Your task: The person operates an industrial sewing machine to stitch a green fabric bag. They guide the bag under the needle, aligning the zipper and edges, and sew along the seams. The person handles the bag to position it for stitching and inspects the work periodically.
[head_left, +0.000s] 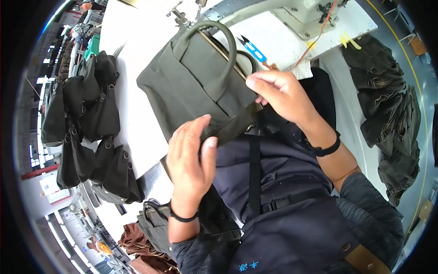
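Nearest the camera is a dark navy cloth apron [292, 228] with a black buckled strap, worn by the person sitting close against the near edge of the white bench [130, 141]. Just beyond it, a dark olive fabric handbag with rounded handles [196, 82] lies slanted across the bench, its lower corner reaching past the near edge toward the lap; that slant probably keeps its brass-toned zip [212, 43] within easy reach. The left hand [187, 155] is loose and spread, thumb apart from the fingers, at the bag's near side, perhaps to steady it; whether it touches is unclear. The right hand [285, 93] has thumb and forefinger drawn together at the zip's near end, though I cannot tell whether fabric is caught between them. Blue-handled thread snips [255, 49] lie right of the bag, toward the bench's far edge, seemingly parked close for the right hand; a brown cord is knotted at their handle. A pale sewing machine bed [292, 20] sits along the far edge. Dark handbags [96, 100] are gathered outside the left edge and crumpled olive bags [388, 100] beyond the right edge, apparently to leave working room between.
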The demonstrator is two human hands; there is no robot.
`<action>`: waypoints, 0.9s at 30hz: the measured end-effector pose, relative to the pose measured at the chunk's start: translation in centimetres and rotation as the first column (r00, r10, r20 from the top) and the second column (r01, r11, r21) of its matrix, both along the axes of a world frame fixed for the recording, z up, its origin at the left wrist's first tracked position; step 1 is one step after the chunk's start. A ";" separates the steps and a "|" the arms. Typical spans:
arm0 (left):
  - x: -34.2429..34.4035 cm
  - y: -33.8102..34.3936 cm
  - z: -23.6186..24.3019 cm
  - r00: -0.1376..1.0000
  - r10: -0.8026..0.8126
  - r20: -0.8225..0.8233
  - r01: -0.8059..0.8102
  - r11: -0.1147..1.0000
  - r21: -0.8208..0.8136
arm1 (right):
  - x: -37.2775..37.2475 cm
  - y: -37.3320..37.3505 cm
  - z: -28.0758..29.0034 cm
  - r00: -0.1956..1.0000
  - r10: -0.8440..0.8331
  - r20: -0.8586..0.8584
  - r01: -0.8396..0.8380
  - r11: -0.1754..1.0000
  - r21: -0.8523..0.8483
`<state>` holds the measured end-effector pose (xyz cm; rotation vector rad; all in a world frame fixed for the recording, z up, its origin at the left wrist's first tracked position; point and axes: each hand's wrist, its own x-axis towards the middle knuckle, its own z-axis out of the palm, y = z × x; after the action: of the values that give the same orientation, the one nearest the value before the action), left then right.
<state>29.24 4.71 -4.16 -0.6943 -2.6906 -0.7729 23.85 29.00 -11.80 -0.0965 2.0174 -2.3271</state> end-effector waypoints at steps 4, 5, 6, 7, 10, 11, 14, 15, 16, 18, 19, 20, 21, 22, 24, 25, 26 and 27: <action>0.0 0.2 -2.7 0.961 0.019 -0.275 -0.115 0.935 -0.336 | -0.7 0.8 -0.1 0.991 0.126 -0.043 -0.124 0.991 0.060; -0.3 -0.4 -3.2 0.953 0.016 -0.302 -0.111 0.948 -0.300 | -1.0 0.9 0.1 0.981 0.182 -0.060 -0.176 0.979 0.101; -0.7 -0.8 -3.3 0.951 0.025 -0.307 -0.114 0.955 -0.274 | -1.3 1.0 0.6 0.972 0.232 -0.027 -0.225 0.963 0.150; -0.9 -1.0 -3.2 0.949 0.037 -0.312 -0.120 0.960 -0.251 | -1.6 0.6 0.5 0.969 0.246 -0.018 -0.242 0.963 0.123; -1.1 -0.9 -3.2 0.953 0.079 -0.292 -0.138 0.973 -0.188 | -1.5 0.1 0.3 0.964 0.261 -0.057 -0.255 0.961 0.103; -1.2 -0.9 -3.4 0.954 0.094 -0.283 -0.146 0.975 -0.168 | -1.4 -0.1 0.2 0.966 0.254 -0.041 -0.249 0.964 0.091; -1.0 -0.5 -3.5 0.963 0.091 -0.253 -0.130 0.982 -0.139 | -1.2 -0.3 -0.4 0.973 0.231 0.020 -0.231 0.972 0.030; -0.9 -0.6 -3.5 0.967 0.085 -0.239 -0.120 0.983 -0.138 | -1.1 -0.4 -0.5 0.974 0.223 0.044 -0.223 0.975 0.006; -0.7 -0.6 -3.6 0.973 0.077 -0.215 -0.108 0.985 -0.132 | -0.9 -0.5 -0.3 0.975 0.215 0.060 -0.214 0.977 -0.022; -0.6 0.3 -3.8 0.962 0.117 -0.245 -0.118 0.993 0.010 | -0.6 -0.7 0.5 0.964 0.239 0.119 -0.228 0.969 -0.094; -0.5 0.8 -4.1 0.956 0.145 -0.255 -0.126 0.988 0.090 | -0.5 -0.6 0.7 0.955 0.254 0.150 -0.237 0.964 -0.122; -0.1 0.8 -4.2 0.958 0.115 -0.262 -0.092 0.991 0.098 | -0.7 -0.7 0.8 0.955 0.257 0.149 -0.241 0.964 -0.115; -0.2 1.6 -4.1 0.955 0.065 -0.288 -0.052 0.997 0.054 | -0.8 -0.8 0.9 0.954 0.260 0.147 -0.246 0.963 -0.108; -0.1 2.7 -3.6 0.951 0.021 -0.309 -0.020 1.000 0.007 | -0.7 -0.9 1.0 0.951 0.270 0.149 -0.257 0.961 -0.103; -0.4 4.5 -4.7 0.949 0.001 -0.316 -0.010 1.000 -0.025 | -0.7 -0.6 1.0 0.951 0.273 0.142 -0.260 0.960 -0.099; -1.0 5.0 -5.8 0.937 0.034 -0.347 -0.049 0.998 -0.034 | -0.8 -0.5 1.1 0.954 0.267 0.134 -0.255 0.962 -0.102; -1.3 5.3 -6.3 0.927 0.060 -0.371 -0.070 0.997 -0.013 | -0.9 -0.9 0.7 0.966 0.231 0.118 -0.217 0.969 -0.117; -1.5 5.4 -6.5 0.915 0.086 -0.394 -0.091 0.996 0.007 | -0.9 -1.1 0.9 0.961 0.240 0.137 -0.221 0.965 -0.145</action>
<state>27.75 10.14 -10.67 -0.6458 -2.3415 -0.5282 22.99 27.94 -10.90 -0.1455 1.6865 -2.2402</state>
